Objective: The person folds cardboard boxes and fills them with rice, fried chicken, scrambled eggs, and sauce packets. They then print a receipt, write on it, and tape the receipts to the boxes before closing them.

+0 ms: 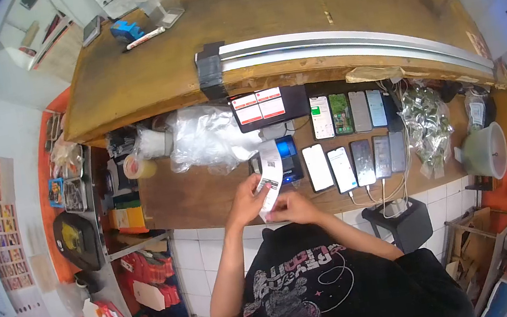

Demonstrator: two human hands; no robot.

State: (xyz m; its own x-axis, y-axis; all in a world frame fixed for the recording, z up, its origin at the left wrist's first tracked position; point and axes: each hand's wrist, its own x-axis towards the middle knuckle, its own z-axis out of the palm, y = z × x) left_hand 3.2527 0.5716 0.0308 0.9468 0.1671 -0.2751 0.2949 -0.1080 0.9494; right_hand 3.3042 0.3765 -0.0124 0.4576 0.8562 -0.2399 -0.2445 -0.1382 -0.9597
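A long printed paper receipt (271, 163) stretches from a black thermal printer (293, 171) with a blue-lit inside down to my hands. My left hand (248, 202) grips the strip along its left edge, fingers closed and thumb over the print. At the lower end of the paper, the fingers of my right hand (294, 208) are pinched together on it. Both hands are at the front edge of the wooden desk (201, 200). Right of the printer lies a white-screened phone (318, 168).
Several phones (363, 162) lie in two rows, some with white charging cables (384, 189). Clear plastic bags (207, 136) sit at left, beside a roll of tape (137, 167). A bag of small green packets (426, 123) and a pale green bucket (483, 153) stand right. A wooden shelf (271, 15) overhangs.
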